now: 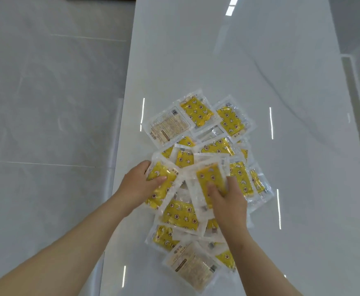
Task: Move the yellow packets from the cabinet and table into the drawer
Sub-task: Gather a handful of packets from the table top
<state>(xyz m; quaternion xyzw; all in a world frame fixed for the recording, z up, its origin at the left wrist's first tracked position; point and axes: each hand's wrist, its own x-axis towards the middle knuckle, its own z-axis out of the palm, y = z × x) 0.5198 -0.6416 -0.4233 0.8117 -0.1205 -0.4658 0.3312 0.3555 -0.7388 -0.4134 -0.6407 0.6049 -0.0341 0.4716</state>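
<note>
A glossy white table (pixel 239 60) runs away from us, with grey tiled floor (pixel 46 82) off at nine o'clock. The yellow packets (pixel 179 212) lie on it dead ahead in a loose, overlapping heap.

Nearest us, at the heap's six o'clock, a face-down packet (pixel 193 264) shows its pale printed back. Just beyond, our left hand (pixel 141 181) grips a star-printed packet (pixel 162 189) at the eight o'clock edge, thumb on top and fingers curled beneath. At four o'clock our right hand (pixel 230 199) has its fingers curled round a second packet (pixel 209 174), tilted up off the rest. Farther off, toward twelve o'clock, more lie flat.

We judge them light, soft and flat, with slick clear film, so a stack would slide apart. It seems best to pinch across the padded yellow middle, or gather several between both palms. No drawer is in view.
</note>
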